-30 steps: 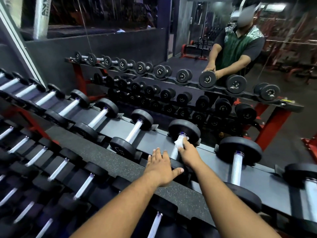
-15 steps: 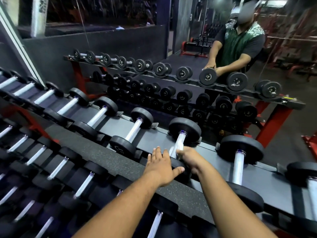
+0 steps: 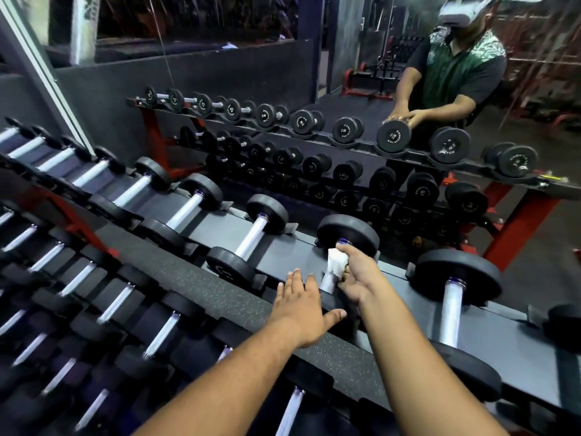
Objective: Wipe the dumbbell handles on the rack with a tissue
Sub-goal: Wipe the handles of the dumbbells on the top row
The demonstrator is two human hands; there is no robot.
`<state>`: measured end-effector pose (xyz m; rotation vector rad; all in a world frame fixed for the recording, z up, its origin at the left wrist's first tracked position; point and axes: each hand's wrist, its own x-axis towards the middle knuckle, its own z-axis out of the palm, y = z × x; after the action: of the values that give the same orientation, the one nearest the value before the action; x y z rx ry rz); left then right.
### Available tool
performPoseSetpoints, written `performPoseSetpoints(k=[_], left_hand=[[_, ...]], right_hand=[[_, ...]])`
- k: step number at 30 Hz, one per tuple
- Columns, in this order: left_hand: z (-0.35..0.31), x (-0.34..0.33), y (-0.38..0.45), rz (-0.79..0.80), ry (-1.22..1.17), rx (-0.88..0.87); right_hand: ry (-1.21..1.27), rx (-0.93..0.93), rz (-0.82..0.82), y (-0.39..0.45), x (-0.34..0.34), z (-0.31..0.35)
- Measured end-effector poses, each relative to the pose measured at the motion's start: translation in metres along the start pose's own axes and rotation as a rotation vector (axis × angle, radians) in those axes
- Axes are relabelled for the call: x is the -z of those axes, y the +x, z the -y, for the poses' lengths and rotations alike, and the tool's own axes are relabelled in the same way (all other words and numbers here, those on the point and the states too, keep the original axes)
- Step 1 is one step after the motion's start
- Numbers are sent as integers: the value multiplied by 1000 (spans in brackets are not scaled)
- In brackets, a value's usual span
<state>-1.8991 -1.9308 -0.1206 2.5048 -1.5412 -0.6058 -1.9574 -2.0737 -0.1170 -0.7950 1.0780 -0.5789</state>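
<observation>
Dumbbell handle [image 3: 327, 283] runs front-back; R hand [image 3: 355, 275] prob. wraps tissue [image 3: 336, 262].

Dumbbells sit side by side along the rack [image 3: 283, 247], handles running front to back. The right hand [image 3: 355, 275] grips a tissue [image 3: 335, 262] round one handle [image 3: 328, 283], just before its far head. The left hand [image 3: 301, 305] lies flat just left of it, on the rack's front edge. Right of them sits another dumbbell [image 3: 452, 297]. Behind the rack stands a mirror [image 3: 345, 89]. A lower tier [image 3: 78, 294] sits in front, to the left.
</observation>
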Motion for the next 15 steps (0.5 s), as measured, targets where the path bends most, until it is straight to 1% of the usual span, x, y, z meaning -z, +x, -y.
performPoseSetpoints(k=[6, 10, 13, 15], left_hand=[[0, 2, -1, 16, 0, 11], [2, 1, 1, 13, -4, -4], [2, 0, 1, 9, 3, -5], [0, 1, -1, 5, 7, -4]], right_hand=[[-45, -105, 18, 29, -10, 15], [-105, -85, 63, 20, 4, 9], [-62, -62, 52, 24, 1, 4], [-42, -95, 46, 22, -7, 4]])
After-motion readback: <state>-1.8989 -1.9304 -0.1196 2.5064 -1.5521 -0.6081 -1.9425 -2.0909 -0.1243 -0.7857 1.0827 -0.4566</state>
